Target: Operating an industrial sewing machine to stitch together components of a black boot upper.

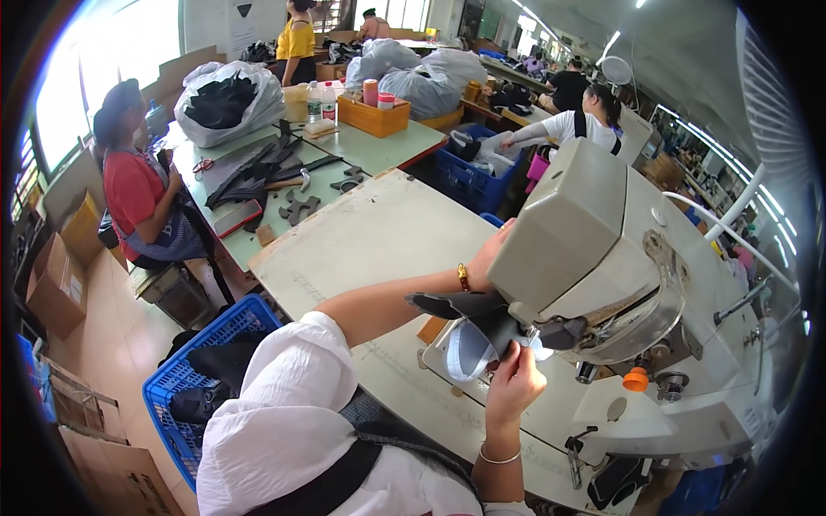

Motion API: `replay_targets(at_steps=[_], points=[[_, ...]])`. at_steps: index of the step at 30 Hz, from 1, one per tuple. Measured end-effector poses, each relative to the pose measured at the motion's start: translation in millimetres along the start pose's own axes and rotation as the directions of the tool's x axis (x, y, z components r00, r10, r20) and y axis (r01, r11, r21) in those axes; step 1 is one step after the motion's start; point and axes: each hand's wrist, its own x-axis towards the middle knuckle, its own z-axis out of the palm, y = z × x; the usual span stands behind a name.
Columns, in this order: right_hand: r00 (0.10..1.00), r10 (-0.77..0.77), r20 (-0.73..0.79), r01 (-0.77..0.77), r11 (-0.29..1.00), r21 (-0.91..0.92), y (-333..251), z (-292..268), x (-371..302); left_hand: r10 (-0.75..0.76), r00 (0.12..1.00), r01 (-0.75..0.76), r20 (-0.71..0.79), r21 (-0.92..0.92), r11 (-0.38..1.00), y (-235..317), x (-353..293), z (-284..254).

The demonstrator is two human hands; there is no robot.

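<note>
A large beige industrial sewing machine (572,219) stands at the right of the worktable. Under its head lies a curved black shoe-upper-like piece (469,308) with a pale blue lining (469,353). My right hand (516,378) pinches the edge of this piece between thumb and fingers, close to the needle area. Reaching across the table, my left arm ends in my left hand (495,251) at the far side of the machine head. Its fingers are hidden behind the head, so their grip does not show.
A blue basket (185,413) with black pieces sits at my left. On the green table (379,142) lie black strips, a hammer (303,181), metal dies (299,208) and an orange box (372,116) with thread spools. A person in red (142,176) works at the left; others are farther back.
</note>
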Motion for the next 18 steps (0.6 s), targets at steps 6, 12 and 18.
replay_targets(at_steps=[6, 12, 18], points=[[0.997, -0.04, 0.061, 0.047, 0.993, -0.106, 1.0, -4.4, 1.4, -0.228, 0.968, 0.208, 0.101, 0.178, 0.962, 54.2, 17.5, -48.9], [0.967, -0.18, 0.181, 0.155, 0.978, 0.142, -20.3, -3.2, -11.6, -0.08, 0.895, -0.103, 0.439, 0.379, 0.92, 82.3, 16.8, -147.7], [0.973, -0.16, 0.166, 0.106, 0.95, 0.293, -21.6, -20.1, -19.9, 0.297, 0.419, -0.779, 0.858, 0.172, 0.602, 143.9, 6.1, -217.7]])
